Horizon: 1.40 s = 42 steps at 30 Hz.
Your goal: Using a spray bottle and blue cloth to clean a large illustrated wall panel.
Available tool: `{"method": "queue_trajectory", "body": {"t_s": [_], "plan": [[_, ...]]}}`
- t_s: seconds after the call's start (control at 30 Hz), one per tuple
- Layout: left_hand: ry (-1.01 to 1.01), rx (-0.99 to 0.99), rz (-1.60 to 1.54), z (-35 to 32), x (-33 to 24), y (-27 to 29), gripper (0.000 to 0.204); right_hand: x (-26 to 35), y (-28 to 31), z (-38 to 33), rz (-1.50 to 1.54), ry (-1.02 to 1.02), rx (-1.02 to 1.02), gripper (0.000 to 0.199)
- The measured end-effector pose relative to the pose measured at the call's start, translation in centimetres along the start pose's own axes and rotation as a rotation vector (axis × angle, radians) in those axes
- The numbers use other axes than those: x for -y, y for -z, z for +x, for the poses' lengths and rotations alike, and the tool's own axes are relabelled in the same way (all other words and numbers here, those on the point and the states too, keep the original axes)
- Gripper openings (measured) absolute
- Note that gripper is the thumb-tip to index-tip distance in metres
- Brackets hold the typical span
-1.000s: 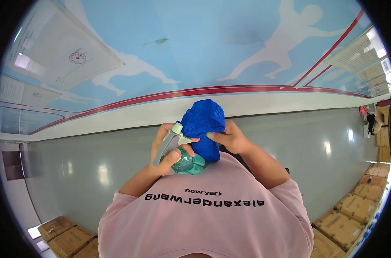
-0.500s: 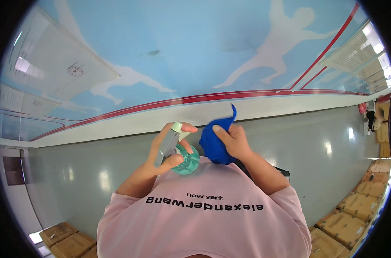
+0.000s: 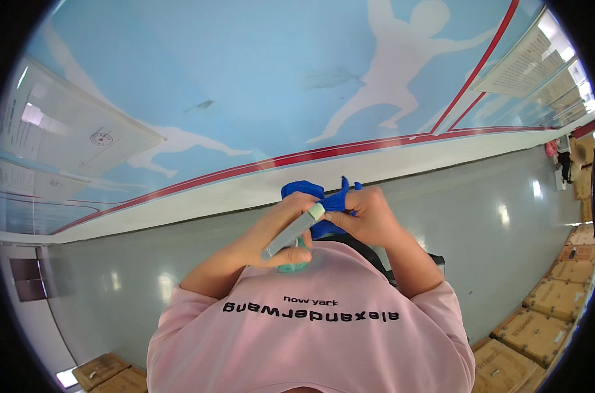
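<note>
Sky-blue wall (image 3: 258,59) fills the far side, painted with white human silhouettes (image 3: 392,65) and crossed low down by a red stripe (image 3: 323,152). Glossy grey floor (image 3: 494,190) stretches left to right before it, and a pale pink shirt (image 3: 310,347) takes up the near middle. Wooden crates (image 3: 533,331) line the near right, with more at the near left. Just beyond the shirt, the right hand (image 3: 369,216) pinches a bunched blue cloth (image 3: 336,202) between thumb and fingers; the cloth lies partly hidden behind the left hand (image 3: 274,226). That hand's fingers wrap around a spray bottle (image 3: 289,237), grey-headed and green-bodied, its pale green nozzle (image 3: 317,211) just beside the right thumb. Whether the left fingertips also grip the cloth, I cannot tell.
</note>
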<state>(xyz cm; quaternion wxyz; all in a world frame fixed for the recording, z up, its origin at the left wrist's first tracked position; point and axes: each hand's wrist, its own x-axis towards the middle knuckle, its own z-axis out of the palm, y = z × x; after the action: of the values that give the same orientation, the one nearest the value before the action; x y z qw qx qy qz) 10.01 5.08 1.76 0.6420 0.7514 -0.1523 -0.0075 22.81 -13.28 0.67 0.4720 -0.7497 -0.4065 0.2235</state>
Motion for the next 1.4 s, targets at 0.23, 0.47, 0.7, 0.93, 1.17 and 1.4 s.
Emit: {"method": "queue_trajectory", "body": {"t_s": [0.23, 0.47, 0.7, 0.93, 1.17, 1.4], "plan": [[0.073, -0.244, -0.234, 1.8, -1.5, 1.0, 0.057, -0.4, 3.0, 0.9, 0.352, -0.052, -0.452, 0.009], [0.035, -0.324, -0.177, 6.1, -2.4, 3.8, 0.054, -1.1, 2.5, 1.5, 0.391, -0.004, -0.311, 0.008], [0.165, -0.305, -0.349, 7.6, -2.6, 3.7, 0.048, -1.3, 2.3, 1.5, 0.395, -0.041, -0.231, 0.008], [0.123, -0.507, -0.503, 5.3, -1.0, 4.2, 0.043, -1.3, 2.6, 2.2, 0.357, -0.02, -0.275, 0.009], [0.057, -0.252, 0.005, -0.7, -0.6, 3.2, 0.063, -1.1, 4.4, 7.2, -0.018, -0.006, -0.377, 0.027], [0.215, -0.345, -0.145, -9.4, 1.2, 1.8, 0.067, 1.4, 5.9, 10.6, -0.087, -0.085, -0.597, 0.046]]}}
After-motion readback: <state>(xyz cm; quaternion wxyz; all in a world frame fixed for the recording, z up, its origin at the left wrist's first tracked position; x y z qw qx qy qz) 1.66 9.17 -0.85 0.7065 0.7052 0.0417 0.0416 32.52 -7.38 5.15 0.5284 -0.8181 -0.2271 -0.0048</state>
